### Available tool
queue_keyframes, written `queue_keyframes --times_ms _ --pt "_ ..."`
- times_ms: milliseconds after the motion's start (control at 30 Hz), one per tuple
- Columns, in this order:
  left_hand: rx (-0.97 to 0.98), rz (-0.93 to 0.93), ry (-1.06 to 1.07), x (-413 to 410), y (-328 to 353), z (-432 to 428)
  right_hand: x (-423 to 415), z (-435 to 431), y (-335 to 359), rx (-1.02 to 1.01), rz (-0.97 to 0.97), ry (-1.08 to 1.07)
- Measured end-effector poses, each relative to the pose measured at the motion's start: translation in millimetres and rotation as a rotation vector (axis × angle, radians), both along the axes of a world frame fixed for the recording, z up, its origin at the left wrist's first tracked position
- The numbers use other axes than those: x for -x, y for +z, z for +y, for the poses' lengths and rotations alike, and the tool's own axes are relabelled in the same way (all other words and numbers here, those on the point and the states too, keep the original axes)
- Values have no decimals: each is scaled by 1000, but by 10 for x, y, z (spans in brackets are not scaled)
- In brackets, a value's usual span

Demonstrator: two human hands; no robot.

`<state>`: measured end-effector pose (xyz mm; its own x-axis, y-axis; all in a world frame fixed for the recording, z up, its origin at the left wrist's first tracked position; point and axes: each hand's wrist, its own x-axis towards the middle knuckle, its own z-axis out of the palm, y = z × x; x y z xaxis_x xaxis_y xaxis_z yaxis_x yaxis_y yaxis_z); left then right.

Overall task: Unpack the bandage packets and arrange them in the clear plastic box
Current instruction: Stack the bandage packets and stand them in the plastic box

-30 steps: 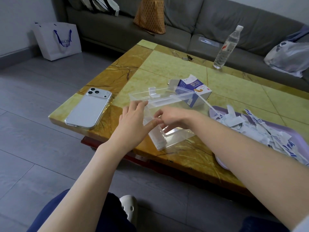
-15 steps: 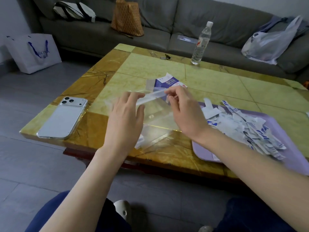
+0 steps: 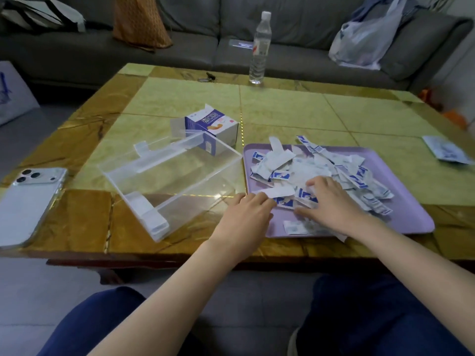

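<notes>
1. Left hand [image 3: 246,211]: lies at the near-left edge of the purple tray [image 3: 401,214], fingertips against a white strip. Can't tell if it pinches anything; the tips are hidden.
2. Right hand [image 3: 331,201]: just right of the left, palm down, fingers spread flat on the near side of the pile of bandage packets [image 3: 321,168]. It presses and clasps nothing.
3. Loose packet [image 3: 293,227]: on the tray, nearer than the right hand, by the wrist.
4. The pile runs beyond and to the right of the right fingertips, heaped loose, all on the tray. Blue-printed pieces are mixed with plain white ones.
5. Clear plastic box [image 3: 174,181]: left of the left hand, touched by neither hand, skewed on the table [image 3: 282,111], its right corner just beside the tray. I see no packets inside.
6. Opened carton [image 3: 213,124]: just beyond the box.
7. Progress, my read: emptying the carton looks mostly done and arranging not started, so the whole pile is left. Next is probably to gather a stack, square it and carry it left into the box.
8. Stray packet [image 3: 446,151]: on the table well right of the right hand, off the tray, to be collected.
9. Phone [image 3: 28,201] lies far left of the left hand; water bottle [image 3: 259,47] stands at the far edge.
</notes>
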<state>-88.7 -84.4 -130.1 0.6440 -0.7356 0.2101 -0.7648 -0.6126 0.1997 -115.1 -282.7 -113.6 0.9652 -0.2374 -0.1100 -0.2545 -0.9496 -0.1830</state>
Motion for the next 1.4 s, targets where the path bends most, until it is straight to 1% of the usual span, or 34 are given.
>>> queue_keyframes --times_ms 133,333,533,633,733,867,1000,1067,1133,1200,1233,1300,1400 --pt "-70 -11 34 -28 -66 -134 42 -134 -6 -53 11 -3" --pt "-79 63 122 -62 -62 -316 14 -220 -15 -107 -81 -29" --pt "-202 12 158 -64 -85 -446 13 -272 69 -230 -58 -43" --pt "-224 9 169 -58 -53 -487 31 -282 111 -228 -66 -77" --pt "-234 15 190 -49 -30 -501 25 -265 130 -209 -14 -42" --pt "-163 50 210 -73 -22 -510 30 -280 139 -230 -32 -64" --pt "-76 74 291 -124 -33 -504 41 -313 210 -212 -249 -152" --pt "70 101 338 -134 10 -483 56 -314 252 -207 -365 -153" --pt "287 107 334 -127 90 -460 81 -271 283 -186 -440 -72" --pt "465 65 283 -118 160 -448 99 -188 248 -72 -436 48" --pt "500 35 242 -113 171 -446 97 -152 201 -5 -424 104" --pt "454 -27 160 -111 150 -452 89 -73 129 88 -396 201" --pt "228 -122 79 -103 57 -447 68 28 55 174 -310 285"
